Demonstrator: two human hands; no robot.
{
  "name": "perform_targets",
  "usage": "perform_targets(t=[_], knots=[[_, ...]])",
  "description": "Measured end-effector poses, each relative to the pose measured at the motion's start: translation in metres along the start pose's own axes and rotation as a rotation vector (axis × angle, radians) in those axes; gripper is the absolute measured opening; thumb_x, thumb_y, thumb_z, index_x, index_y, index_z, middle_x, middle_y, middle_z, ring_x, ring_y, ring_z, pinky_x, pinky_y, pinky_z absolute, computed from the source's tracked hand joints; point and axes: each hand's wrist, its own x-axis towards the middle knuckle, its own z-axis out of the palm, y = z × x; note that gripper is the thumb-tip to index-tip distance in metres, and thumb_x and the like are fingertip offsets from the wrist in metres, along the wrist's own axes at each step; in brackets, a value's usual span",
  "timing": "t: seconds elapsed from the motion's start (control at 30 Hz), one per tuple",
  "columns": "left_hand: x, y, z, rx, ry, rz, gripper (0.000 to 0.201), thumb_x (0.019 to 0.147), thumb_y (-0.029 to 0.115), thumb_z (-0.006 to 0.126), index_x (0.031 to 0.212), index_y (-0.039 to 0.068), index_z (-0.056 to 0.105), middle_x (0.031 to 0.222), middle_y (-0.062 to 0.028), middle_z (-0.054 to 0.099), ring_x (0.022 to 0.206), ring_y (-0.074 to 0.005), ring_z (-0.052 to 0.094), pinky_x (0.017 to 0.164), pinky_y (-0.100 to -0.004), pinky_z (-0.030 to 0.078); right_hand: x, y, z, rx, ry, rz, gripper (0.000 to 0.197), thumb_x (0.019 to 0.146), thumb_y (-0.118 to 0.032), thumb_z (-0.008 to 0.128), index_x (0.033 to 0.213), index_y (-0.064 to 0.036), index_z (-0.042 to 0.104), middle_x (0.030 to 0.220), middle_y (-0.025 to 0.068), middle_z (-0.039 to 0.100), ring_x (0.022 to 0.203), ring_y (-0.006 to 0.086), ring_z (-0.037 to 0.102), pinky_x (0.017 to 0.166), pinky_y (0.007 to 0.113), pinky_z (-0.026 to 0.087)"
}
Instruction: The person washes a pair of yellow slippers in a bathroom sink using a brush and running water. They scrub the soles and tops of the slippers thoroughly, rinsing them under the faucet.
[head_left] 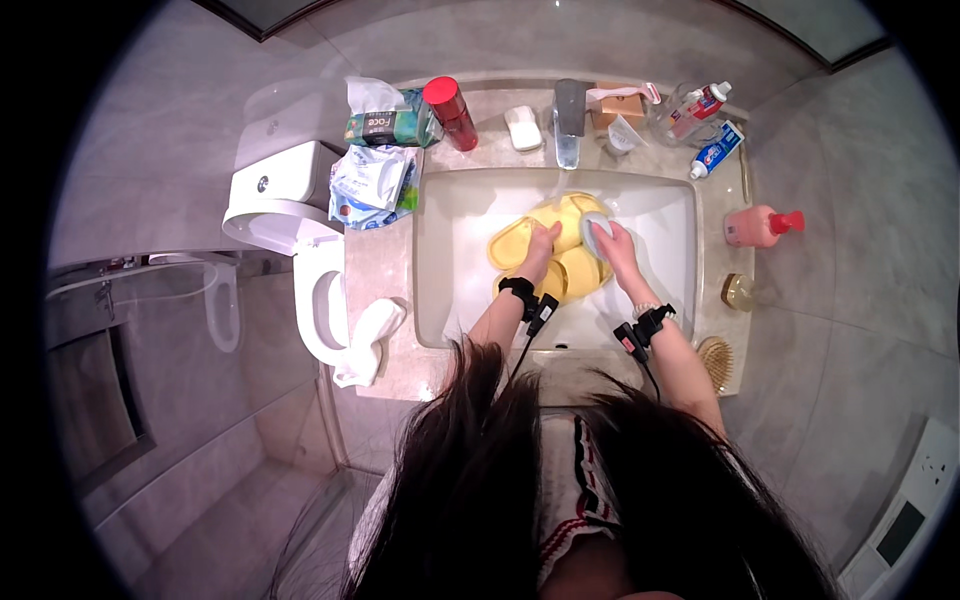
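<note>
A pair of yellow slippers (512, 244) lies in the white rectangular sink (455, 300), overlapping each other below the tap (569, 120). My left hand (541, 248) is closed on the edge of a slipper, its thumb on top. In my right hand (617, 250) is a pale grey oval scrubber (594, 229), pressed against the slippers' right side. My fingers partly cover it, so its underside is hidden. A thin stream of water seems to fall from the tap onto the slippers.
Along the back of the counter stand a tissue pack (385, 122), a red bottle (452, 112), white soap (522, 128) and toothpaste tubes (717, 150). A pink pump bottle (757, 227), small jar (738, 292) and bristle brush (715, 362) line the right. A toilet (318, 300) is at left.
</note>
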Motion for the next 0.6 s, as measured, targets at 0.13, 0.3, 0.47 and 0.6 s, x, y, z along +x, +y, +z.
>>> perform_targets(t=[0.13, 0.3, 0.47, 0.6], knots=[[-0.010, 0.002, 0.017, 0.137, 0.061, -0.049, 0.025, 0.090, 0.035, 0.057, 0.083, 0.013, 0.046, 0.072, 0.0046, 0.043, 0.062, -0.0079, 0.037, 0.056, -0.0250, 0.032, 0.032, 0.011, 0.009, -0.214, 0.141, -0.221, 0.041, 0.086, -0.037, 0.064, 0.100, 0.0011, 0.063, 0.069, 0.0031, 0.058, 0.061, 0.0128, 0.053, 0.056, 0.028, 0.042], [-0.015, -0.007, 0.005, 0.239, 0.056, -0.075, 0.021, 0.094, 0.035, 0.052, 0.094, 0.014, 0.052, 0.073, 0.0065, 0.043, 0.059, -0.0072, 0.032, 0.056, -0.0238, 0.030, 0.032, 0.003, 0.023, -0.120, 0.035, -0.094, 0.040, 0.084, -0.041, 0.064, 0.094, -0.0021, 0.064, 0.059, -0.0019, 0.050, 0.054, 0.0087, 0.046, 0.049, 0.026, 0.036], [-0.020, -0.008, 0.010, 0.293, 0.052, -0.117, 0.025, 0.096, 0.038, 0.046, 0.092, 0.014, 0.054, 0.070, 0.0072, 0.040, 0.059, -0.0063, 0.029, 0.055, -0.0246, 0.028, 0.038, 0.001, 0.011, 0.080, 0.125, 0.049, 0.038, 0.085, -0.039, 0.063, 0.079, -0.0012, 0.064, 0.061, 0.0033, 0.057, 0.057, 0.0125, 0.052, 0.054, 0.029, 0.040], [-0.012, -0.016, -0.013, 0.182, -0.054, -0.206, 0.045, 0.099, 0.047, 0.030, 0.120, 0.011, 0.049, 0.101, -0.0004, 0.054, 0.089, -0.0115, 0.048, 0.079, -0.0275, 0.039, 0.014, 0.004, 0.046, 0.165, -0.200, 0.043, 0.027, 0.085, -0.034, 0.066, 0.077, -0.0097, 0.058, 0.056, -0.0072, 0.044, 0.046, 0.0044, 0.037, 0.043, 0.022, 0.027]])
